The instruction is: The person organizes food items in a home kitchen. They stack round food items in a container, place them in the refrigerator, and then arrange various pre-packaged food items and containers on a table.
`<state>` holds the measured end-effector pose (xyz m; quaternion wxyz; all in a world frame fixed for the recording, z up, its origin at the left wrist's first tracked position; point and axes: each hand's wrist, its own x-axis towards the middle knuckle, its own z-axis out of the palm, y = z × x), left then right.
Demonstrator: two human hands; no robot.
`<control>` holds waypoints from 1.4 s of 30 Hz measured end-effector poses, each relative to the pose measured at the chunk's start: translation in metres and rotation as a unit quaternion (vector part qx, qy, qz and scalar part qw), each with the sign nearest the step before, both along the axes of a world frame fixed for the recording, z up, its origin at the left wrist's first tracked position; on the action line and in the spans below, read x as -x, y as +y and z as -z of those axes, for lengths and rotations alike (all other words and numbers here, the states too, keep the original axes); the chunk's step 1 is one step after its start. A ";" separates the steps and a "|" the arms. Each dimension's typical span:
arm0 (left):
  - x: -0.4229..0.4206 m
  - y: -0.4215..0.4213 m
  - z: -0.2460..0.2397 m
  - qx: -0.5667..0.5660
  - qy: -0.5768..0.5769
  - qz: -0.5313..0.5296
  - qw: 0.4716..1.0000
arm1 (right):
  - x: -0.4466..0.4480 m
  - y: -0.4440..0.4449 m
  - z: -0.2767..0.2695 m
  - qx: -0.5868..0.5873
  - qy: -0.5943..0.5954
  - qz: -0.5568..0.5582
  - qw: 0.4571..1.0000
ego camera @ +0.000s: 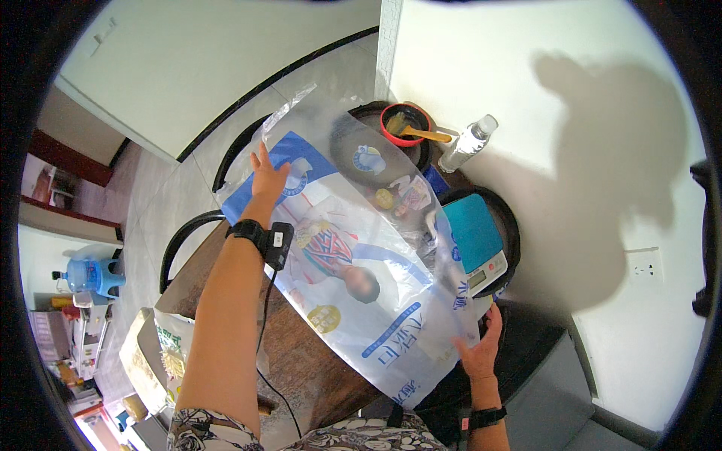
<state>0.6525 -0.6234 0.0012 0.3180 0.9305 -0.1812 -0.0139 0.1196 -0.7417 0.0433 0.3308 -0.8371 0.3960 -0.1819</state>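
Observation:
A large printed plastic packaging bag, partly see-through, lies spread across the wooden table. It bears blue writing and a picture of a person. On the bag's blue far-left corner rests my left hand, its fingers apart. My right hand is at the near-right edge of the bag, with the thumb against the plastic. Whether its fingers grip the edge is unclear. Just beyond that hand, a kitchen scale with a teal top sits in a black round tray, partly covered by the bag.
A red bowl holding a brush with a wooden handle stands at the far end. Beside it, a clear bottle stands near the white wall. Black chair frames flank the table's left side. A cable hangs from my left wrist.

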 end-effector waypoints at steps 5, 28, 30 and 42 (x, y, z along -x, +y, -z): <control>-0.013 0.020 0.013 -0.214 0.037 -0.036 0.975 | 0.002 0.009 0.009 0.225 0.180 -0.082 0.954; -0.081 0.179 0.008 0.128 0.170 0.001 0.977 | 0.043 0.011 0.025 -0.480 -0.247 0.248 0.804; -0.081 0.195 0.003 0.181 0.204 -0.036 0.962 | 0.053 0.020 0.018 -0.590 -0.267 0.286 0.706; -0.091 0.244 -0.001 0.072 0.096 0.050 0.992 | 0.093 0.158 0.027 -0.684 -0.261 0.254 0.632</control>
